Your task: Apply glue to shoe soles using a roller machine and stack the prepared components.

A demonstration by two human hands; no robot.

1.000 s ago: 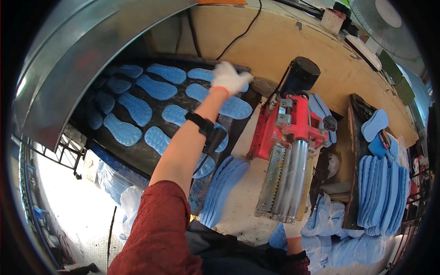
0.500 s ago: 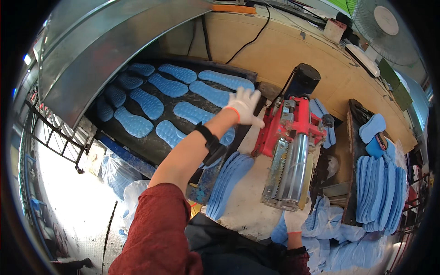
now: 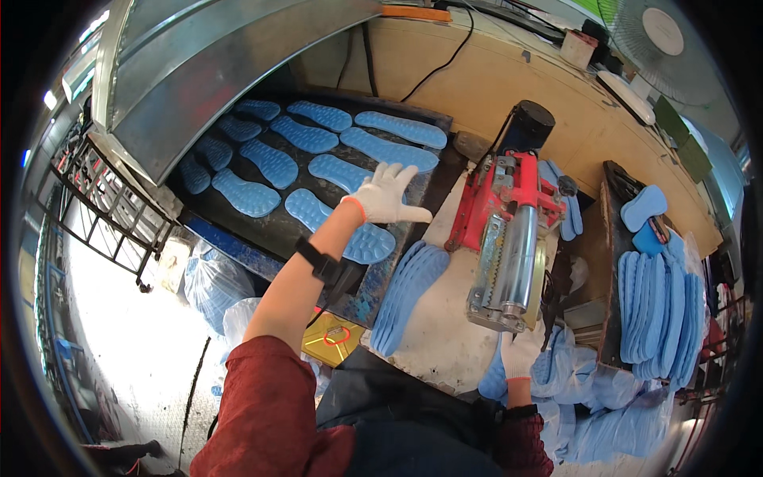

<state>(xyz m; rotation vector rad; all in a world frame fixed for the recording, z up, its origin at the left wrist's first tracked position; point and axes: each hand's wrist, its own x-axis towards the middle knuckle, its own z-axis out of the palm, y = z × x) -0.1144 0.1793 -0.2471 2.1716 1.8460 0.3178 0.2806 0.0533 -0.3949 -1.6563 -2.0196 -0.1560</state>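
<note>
My left hand [image 3: 385, 196], in a white glove with an orange cuff, is open, its fingers spread above a dark tray [image 3: 274, 211]. Rows of bumpy blue insoles [image 3: 246, 193] lie on the tray; one insole [image 3: 338, 171] is partly behind that hand. My right hand [image 3: 520, 354], gloved too, is at the near end of a red machine [image 3: 497, 191] with a shiny metal roller [image 3: 511, 266]. The fingers there are mostly hidden, so I cannot make out whether they hold anything. A blue insole [image 3: 492, 378] shows just left of the right hand.
A stack of blue insoles [image 3: 407, 298] leans between tray and machine. More insoles [image 3: 658, 314] stand on the right, above plastic bags [image 3: 608, 425]. A metal hood [image 3: 238, 67] overhangs the tray's far left. A fan [image 3: 664, 36] is at upper right.
My left hand has moved left and slightly nearer, away from the machine, uncovering more of the far insoles. My right hand stays by the machine's near end. The view has shifted slightly.
</note>
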